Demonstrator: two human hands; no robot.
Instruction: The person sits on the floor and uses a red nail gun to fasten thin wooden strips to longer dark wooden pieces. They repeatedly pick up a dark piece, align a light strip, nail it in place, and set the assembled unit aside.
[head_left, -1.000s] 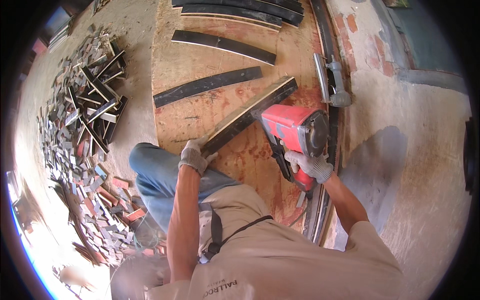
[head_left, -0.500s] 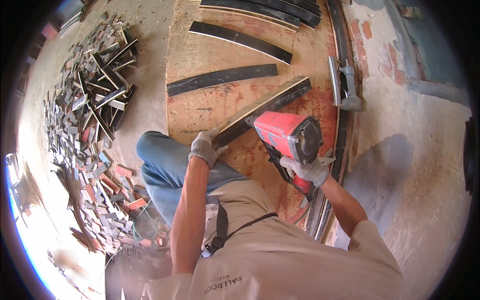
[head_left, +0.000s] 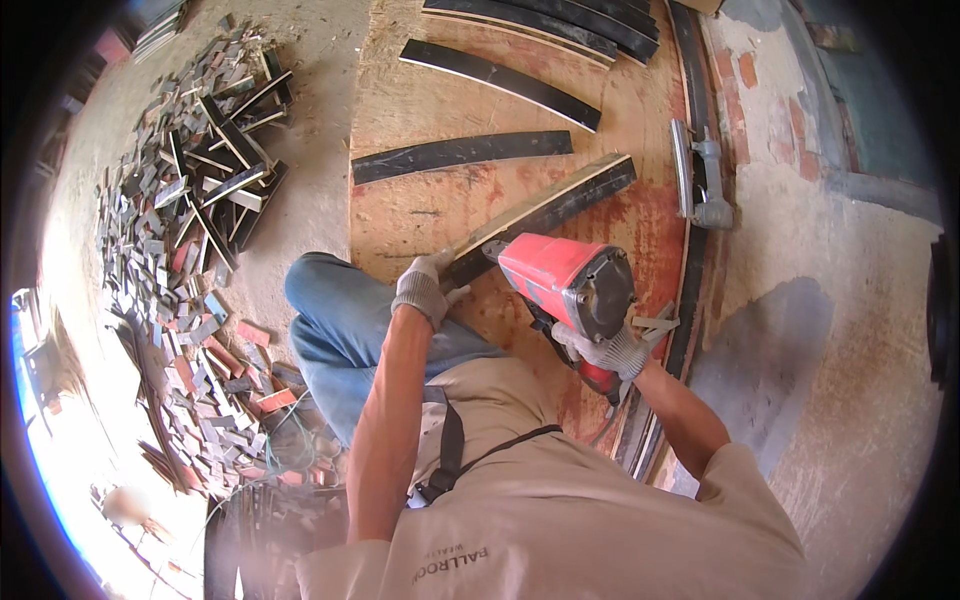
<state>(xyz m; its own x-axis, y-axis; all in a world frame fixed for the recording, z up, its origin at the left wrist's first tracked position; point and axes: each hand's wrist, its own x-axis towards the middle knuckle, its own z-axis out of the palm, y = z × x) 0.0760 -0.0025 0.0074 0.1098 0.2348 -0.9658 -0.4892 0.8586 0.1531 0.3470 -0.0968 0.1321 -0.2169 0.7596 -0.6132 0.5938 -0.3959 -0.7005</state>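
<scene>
My left hand [head_left: 425,285], in a pale knit glove, is closed around the near end of a black-faced wooden strip [head_left: 565,205] with a pale edge. The strip lies slanting over a worn plywood board [head_left: 400,230]. In my right hand [head_left: 605,350], also gloved, is the handle of a red and black nail gun [head_left: 555,270]. Its nose touches or nearly touches the strip a little to the right of my left hand. The gun body hides part of the board, and the fingers under the strip are partly hidden.
Beyond lie a black strip [head_left: 460,155], another strip [head_left: 505,80] and a stack of strips [head_left: 560,30]. A heap of small offcuts [head_left: 190,270] covers the floor at left. A metal clamp-like tool [head_left: 705,180] rests along the right edge, near a wall [head_left: 790,110].
The nail gun has shifted left along the strip, its nose now closer to my left hand. The whole view has moved slightly; my left hand still holds the strip's near end.
</scene>
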